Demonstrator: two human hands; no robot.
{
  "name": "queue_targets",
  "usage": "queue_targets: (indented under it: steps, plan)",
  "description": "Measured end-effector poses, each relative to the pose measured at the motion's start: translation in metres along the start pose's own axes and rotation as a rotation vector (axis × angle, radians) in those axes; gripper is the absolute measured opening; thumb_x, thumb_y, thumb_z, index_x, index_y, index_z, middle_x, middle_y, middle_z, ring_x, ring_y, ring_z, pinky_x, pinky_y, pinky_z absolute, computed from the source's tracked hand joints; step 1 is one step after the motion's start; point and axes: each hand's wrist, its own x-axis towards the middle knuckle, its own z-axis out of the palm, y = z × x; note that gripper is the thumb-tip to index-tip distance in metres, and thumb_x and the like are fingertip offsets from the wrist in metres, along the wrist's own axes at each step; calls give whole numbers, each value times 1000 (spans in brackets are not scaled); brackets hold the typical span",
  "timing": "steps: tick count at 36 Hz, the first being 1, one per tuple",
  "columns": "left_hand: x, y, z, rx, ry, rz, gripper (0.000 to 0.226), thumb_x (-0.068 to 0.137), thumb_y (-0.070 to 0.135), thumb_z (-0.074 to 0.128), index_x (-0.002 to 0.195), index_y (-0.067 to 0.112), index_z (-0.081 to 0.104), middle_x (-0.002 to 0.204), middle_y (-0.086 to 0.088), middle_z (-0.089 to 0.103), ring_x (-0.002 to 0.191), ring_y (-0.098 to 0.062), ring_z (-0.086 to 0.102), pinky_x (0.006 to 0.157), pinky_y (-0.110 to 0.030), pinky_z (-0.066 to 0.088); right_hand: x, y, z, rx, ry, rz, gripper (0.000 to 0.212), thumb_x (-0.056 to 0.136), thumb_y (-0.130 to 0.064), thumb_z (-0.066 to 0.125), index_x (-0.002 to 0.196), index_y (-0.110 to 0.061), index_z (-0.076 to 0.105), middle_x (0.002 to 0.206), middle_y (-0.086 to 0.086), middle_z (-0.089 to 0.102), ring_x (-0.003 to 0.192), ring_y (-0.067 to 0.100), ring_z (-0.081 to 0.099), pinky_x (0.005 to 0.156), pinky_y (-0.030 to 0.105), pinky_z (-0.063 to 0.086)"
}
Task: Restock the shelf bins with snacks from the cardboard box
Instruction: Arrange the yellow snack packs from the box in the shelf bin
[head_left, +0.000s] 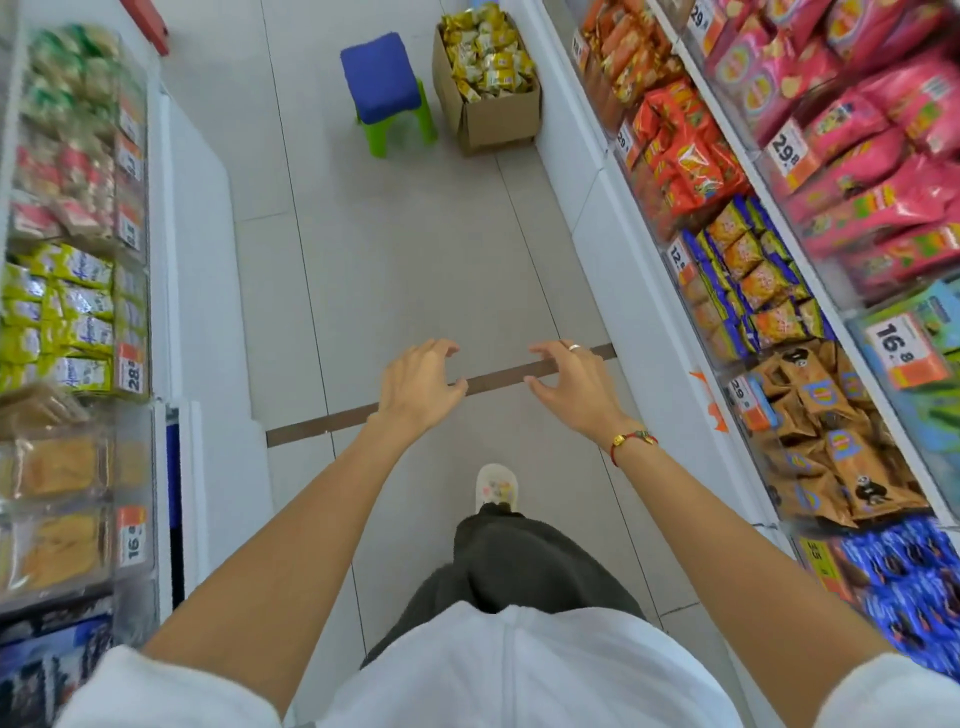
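We see both hands, left hand (418, 387) and right hand (569, 382), apart and empty over the aisle floor, while the cardboard box (488, 111) stands far ahead, full of snacks (488, 54); we judge most restocking remains.

Cardboard box (488, 111): open-topped, upright on floor, heaped with yellow snack packets (488, 57). Well ahead of both hands, nearer the right. Shelf bins (810, 426) flank them, stocked.

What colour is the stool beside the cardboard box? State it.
The stool has a blue seat and green legs, seen in the head view.
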Motion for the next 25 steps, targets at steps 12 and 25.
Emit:
queue_targets:
  steps: [12, 25]
  plan:
    - [203, -20, -79, -19, -22, -72, 47, 91, 29, 57, 135, 15, 49, 137, -1, 54, 122, -24, 52, 95, -36, 44, 226, -13, -48, -52, -74, -34, 41, 92, -29, 61, 130, -15, 55, 125, 5, 59, 110, 21, 56, 85, 31, 48]
    - [437, -84, -175, -14, -45, -77, 46, 87, 31, 60, 131, 22, 53, 134, 2, 57, 121, -23, 54, 94, -35, 46, 487, -56, -76, -7, -41, 20, 40, 90, -31, 62, 127, -18, 57, 122, 3, 59, 110, 19, 55, 77, 29, 46]
